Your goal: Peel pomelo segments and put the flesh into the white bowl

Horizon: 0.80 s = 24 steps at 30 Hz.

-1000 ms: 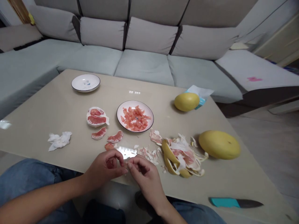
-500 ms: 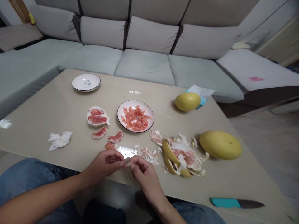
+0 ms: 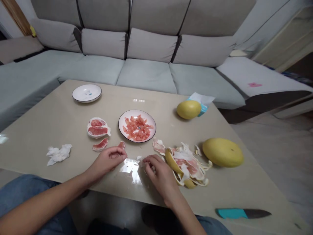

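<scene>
- The fingers [image 3: 119, 156] of the left hand [image 3: 107, 160] are curled loosely around a pink pomelo piece, mostly hidden.
- The fingers of the right hand [image 3: 160, 171] are bent down onto white pith scraps [image 3: 140, 159] on the surface [image 3: 49, 124]; whether any scrap is pinched cannot be told.
- Both hands are found just nearside of the plate of pomelo flesh [image 3: 137, 126].
- The peel pile [image 3: 186, 163] lies right of that plate.

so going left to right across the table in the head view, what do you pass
crumpled tissue → pomelo chunk in its white skin → left hand → plate of pomelo pieces → right hand → peel pile → big whole pomelo → teal-handled knife
</scene>
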Each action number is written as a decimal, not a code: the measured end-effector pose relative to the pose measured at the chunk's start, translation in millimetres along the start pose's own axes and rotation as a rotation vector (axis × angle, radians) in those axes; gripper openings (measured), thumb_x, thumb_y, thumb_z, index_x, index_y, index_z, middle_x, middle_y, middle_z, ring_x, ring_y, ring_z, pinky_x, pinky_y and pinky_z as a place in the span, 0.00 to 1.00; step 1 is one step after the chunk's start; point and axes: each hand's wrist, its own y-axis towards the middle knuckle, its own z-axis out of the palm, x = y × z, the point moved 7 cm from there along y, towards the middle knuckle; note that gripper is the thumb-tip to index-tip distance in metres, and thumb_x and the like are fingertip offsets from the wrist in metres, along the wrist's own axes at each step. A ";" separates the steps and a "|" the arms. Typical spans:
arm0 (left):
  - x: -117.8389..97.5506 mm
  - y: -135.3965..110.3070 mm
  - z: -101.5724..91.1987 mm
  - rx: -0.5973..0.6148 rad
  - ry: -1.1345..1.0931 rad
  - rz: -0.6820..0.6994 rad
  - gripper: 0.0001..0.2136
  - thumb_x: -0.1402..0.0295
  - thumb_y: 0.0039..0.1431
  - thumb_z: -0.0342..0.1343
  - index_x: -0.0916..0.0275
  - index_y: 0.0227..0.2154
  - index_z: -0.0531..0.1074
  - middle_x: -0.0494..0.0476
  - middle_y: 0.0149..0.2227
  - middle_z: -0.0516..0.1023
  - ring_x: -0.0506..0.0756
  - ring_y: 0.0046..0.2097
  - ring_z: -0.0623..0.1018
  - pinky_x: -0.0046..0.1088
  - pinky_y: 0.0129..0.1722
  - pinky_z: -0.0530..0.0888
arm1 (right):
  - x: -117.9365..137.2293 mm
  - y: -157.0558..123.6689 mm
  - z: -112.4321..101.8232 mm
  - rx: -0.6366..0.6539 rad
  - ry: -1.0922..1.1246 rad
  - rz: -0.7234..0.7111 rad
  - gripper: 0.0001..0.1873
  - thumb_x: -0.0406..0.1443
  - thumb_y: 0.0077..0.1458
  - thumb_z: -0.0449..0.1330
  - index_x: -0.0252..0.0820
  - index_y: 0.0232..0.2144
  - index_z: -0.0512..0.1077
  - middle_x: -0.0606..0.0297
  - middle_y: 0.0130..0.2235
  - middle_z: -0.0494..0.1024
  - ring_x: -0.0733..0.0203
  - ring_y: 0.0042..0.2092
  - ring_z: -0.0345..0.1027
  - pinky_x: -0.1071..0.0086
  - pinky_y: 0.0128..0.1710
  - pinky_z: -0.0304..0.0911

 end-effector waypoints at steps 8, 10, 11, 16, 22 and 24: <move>-74.3 89.4 12.4 -0.152 0.414 0.391 0.04 0.67 0.49 0.60 0.61 0.26 0.76 0.53 0.30 0.77 0.53 0.33 0.72 0.27 0.35 0.66 | -6.6 -1.3 1.3 -0.052 -0.363 -0.095 0.07 0.29 0.56 0.53 0.40 0.34 0.71 0.62 0.28 0.76 0.58 0.30 0.68 0.68 0.30 0.53; -75.5 110.4 15.4 -0.152 0.420 0.380 0.03 0.68 0.48 0.60 0.61 0.24 0.75 0.53 0.29 0.77 0.54 0.33 0.72 0.28 0.36 0.66 | -8.5 -2.2 -2.5 -0.064 -0.381 -0.077 0.06 0.30 0.57 0.54 0.41 0.32 0.71 0.64 0.25 0.75 0.58 0.27 0.67 0.68 0.29 0.50; -74.6 119.5 15.8 -0.150 0.413 0.367 0.03 0.68 0.47 0.61 0.61 0.23 0.75 0.53 0.28 0.77 0.55 0.33 0.72 0.28 0.37 0.66 | -9.1 -2.4 -5.0 -0.070 -0.386 -0.072 0.07 0.32 0.58 0.55 0.41 0.29 0.70 0.63 0.24 0.75 0.58 0.26 0.67 0.68 0.28 0.49; -70.4 143.9 8.6 -0.146 0.277 0.275 0.03 0.71 0.47 0.60 0.62 0.23 0.77 0.53 0.28 0.78 0.54 0.33 0.73 0.27 0.37 0.67 | -9.7 -1.3 -15.3 -0.093 -0.377 -0.082 0.06 0.30 0.57 0.56 0.40 0.31 0.73 0.59 0.29 0.76 0.55 0.32 0.68 0.67 0.31 0.52; -63.1 134.0 9.2 -0.039 -0.115 0.062 0.06 0.69 0.57 0.55 0.66 0.32 0.74 0.57 0.30 0.78 0.51 0.28 0.75 0.24 0.28 0.71 | -11.4 0.5 -18.0 -0.125 -0.430 -0.070 0.06 0.32 0.54 0.60 0.41 0.27 0.75 0.57 0.34 0.76 0.52 0.37 0.67 0.63 0.36 0.57; -57.4 127.0 12.7 0.013 -0.258 -0.019 0.07 0.70 0.60 0.52 0.67 0.32 0.72 0.61 0.29 0.77 0.52 0.30 0.77 0.25 0.30 0.75 | -10.0 1.0 -17.8 -0.140 -0.427 -0.085 0.09 0.28 0.52 0.60 0.40 0.36 0.76 0.54 0.39 0.75 0.50 0.41 0.67 0.62 0.39 0.59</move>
